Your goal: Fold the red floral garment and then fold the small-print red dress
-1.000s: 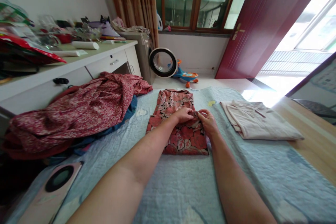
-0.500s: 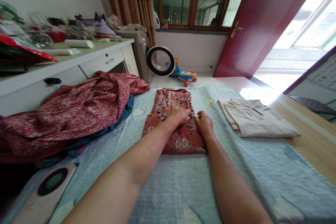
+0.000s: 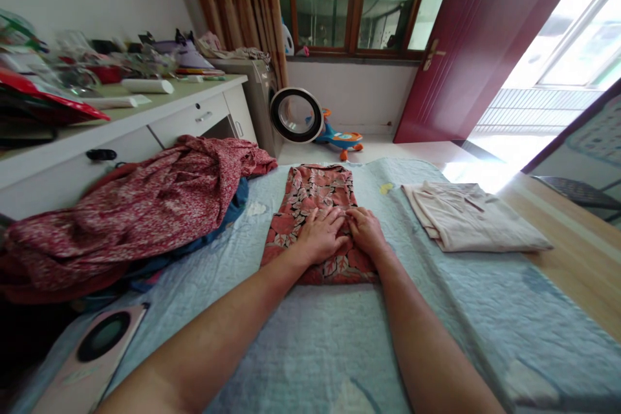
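Observation:
A folded red garment with a floral and leaf pattern lies on the pale blue quilted bedspread straight ahead of me. My left hand rests flat on its middle, fingers spread and holding nothing. Close beside it, my right hand lies over the garment's right side, its fingers slightly bent and reaching toward the left fingertips. The cloth under both palms is hidden.
A folded cream garment lies to the right. Heaped red patterned clothing and a pink panel-like object with a dark round patch are at left. Beyond stand a cluttered cabinet, a washing machine with its door open and a ride-on toy.
My left hand has flattened, spreading its fingers and shifting slightly toward me. My right hand has moved left from the garment's edge onto its surface.

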A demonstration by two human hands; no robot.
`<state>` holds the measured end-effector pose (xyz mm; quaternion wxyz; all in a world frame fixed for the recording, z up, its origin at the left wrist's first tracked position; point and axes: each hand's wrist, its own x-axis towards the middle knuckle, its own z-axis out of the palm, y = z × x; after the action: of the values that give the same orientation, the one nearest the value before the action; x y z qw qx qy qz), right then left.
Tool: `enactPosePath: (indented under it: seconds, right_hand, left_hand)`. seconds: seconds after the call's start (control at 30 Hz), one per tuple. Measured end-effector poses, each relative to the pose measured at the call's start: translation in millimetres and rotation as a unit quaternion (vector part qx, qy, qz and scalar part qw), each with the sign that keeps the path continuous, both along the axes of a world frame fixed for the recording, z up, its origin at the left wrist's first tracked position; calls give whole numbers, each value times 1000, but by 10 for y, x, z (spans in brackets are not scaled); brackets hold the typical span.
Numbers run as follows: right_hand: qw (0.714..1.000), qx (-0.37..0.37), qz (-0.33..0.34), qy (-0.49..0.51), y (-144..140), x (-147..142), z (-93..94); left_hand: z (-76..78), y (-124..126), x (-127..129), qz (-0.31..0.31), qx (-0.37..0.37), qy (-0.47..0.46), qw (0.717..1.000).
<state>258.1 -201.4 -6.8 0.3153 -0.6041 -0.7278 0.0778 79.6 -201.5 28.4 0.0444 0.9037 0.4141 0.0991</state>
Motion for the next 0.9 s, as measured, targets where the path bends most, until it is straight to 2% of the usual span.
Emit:
enactPosePath:
  seconds: [0.13,0.27,0.43,0.57,0.63,0.7,0.73,0.83,0.9]
  right_hand:
    - [998,-30,-39,-47,-20,10,-100]
    - [997,-33,-47,-55,-51,14,-88]
    - [996,-38,-64,-45,-37,-11,-54]
    - [997,-47,-51,-16,-61,9,53]
    - [998,-28,-51,-11,-186,4,160]
    - [998,22,-44,-32,-422,-42,285]
    - [998,40,-22,-50,-572,-83,343]
    - [987,41,109,-108,-1046,-248,452]
    - [981,29,141,-129,-1277,-353,451]
  left_hand:
    - [-157,-14,-62,-22,-43,16,999]
    - [-214,33,-58,-24,-47,8,999]
    - [-122,15,-82,-25,-64,-27,997]
    - [44,-124,-321,-8,-45,-108,993]
    - [108,-250,-550,-19,-44,-135,990]
    - [135,-411,-821,-37,-57,-132,989]
    - [133,-501,-956,-42,-65,-115,990]
    - [77,-765,-1287,-40,-67,-56,995]
    - [23,-895,-1410,-36,-53,-37,997]
